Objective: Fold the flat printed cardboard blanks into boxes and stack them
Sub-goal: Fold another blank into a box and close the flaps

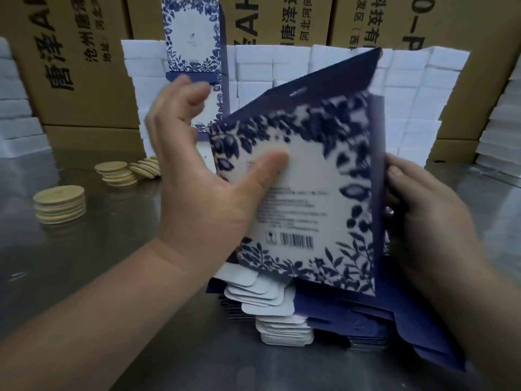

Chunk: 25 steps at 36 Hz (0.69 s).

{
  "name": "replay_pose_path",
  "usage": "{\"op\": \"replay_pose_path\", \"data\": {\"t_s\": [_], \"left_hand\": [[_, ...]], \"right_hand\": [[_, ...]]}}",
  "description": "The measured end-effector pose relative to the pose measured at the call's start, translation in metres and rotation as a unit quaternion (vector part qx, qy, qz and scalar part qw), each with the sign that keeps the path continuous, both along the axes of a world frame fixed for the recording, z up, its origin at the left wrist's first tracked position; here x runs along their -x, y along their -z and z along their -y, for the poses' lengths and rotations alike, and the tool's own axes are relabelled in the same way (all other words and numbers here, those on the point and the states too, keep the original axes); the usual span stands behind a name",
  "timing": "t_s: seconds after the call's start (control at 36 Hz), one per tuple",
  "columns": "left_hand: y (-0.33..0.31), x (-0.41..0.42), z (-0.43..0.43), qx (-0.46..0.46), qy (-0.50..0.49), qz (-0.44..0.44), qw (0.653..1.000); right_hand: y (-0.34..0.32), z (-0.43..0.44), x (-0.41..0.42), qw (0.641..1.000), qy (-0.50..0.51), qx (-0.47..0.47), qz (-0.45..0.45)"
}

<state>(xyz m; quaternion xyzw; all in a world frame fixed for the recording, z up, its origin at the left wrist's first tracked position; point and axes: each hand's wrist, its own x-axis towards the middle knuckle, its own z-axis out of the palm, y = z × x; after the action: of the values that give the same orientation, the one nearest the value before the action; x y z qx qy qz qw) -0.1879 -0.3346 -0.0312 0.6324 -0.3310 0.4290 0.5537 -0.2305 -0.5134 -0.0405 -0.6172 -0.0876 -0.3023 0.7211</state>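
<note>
Well, the disc stacks (59,204) at nine o'clock gave the counter (84,277) swinging room. The left hand (197,179), fingers spread and blurred, thumbed the raised blank (310,198) at centre. A slip might buckle it off-crease or clip the finished boxes (191,57) at twelve. The right hand (423,221) seemingly pinched its three-o'clock edge.

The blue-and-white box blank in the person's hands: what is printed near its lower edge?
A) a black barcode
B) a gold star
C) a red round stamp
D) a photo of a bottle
A: a black barcode sits on the pale panel of the box blank, just above the leaf border along its lower edge, while the right hand grips the blank's right edge.
</note>
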Motion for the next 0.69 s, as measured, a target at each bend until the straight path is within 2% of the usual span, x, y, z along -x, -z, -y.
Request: {"op": "replay_pose_path", "data": {"t_s": [0.03,0.06,0.11,0.19,0.28,0.36,0.39,0.47,0.58,0.69], "left_hand": [[0.0,-0.002,-0.001,0.003,-0.034,0.008,0.999],[0.0,-0.003,-0.002,-0.003,-0.067,0.019,0.998],[0.001,-0.006,-0.002,-0.025,-0.113,0.036,0.993],[0.004,-0.008,0.001,-0.03,-0.09,0.0,0.996],[0.005,-0.008,0.002,-0.013,0.043,-0.072,0.996],[0.006,-0.01,0.001,-0.022,0.263,-0.134,0.955],[0.007,-0.012,0.001,-0.039,0.285,-0.14,0.947],[0.009,-0.015,0.002,-0.057,0.255,-0.169,0.95],[0.014,-0.021,0.001,-0.021,0.229,-0.207,0.951],[0.016,-0.026,0.004,-0.015,0.137,-0.221,0.966]], "right_hand": [[0.004,0.011,-0.004,0.999,0.006,0.009,0.044],[0.004,0.02,-0.004,0.998,0.05,0.007,0.042],[0.009,0.019,-0.007,0.996,0.039,0.032,0.073],[0.01,0.025,-0.006,0.991,-0.003,0.035,0.127],[0.009,0.022,-0.005,0.987,0.005,0.061,0.148],[0.013,0.023,-0.007,0.982,0.044,0.091,0.16],[0.013,0.023,-0.007,0.981,0.063,0.101,0.156],[0.016,0.025,-0.01,0.984,0.101,0.109,0.099],[0.014,0.029,-0.011,0.997,0.062,0.037,-0.034],[0.013,0.023,-0.009,0.996,-0.014,0.065,-0.064]]}}
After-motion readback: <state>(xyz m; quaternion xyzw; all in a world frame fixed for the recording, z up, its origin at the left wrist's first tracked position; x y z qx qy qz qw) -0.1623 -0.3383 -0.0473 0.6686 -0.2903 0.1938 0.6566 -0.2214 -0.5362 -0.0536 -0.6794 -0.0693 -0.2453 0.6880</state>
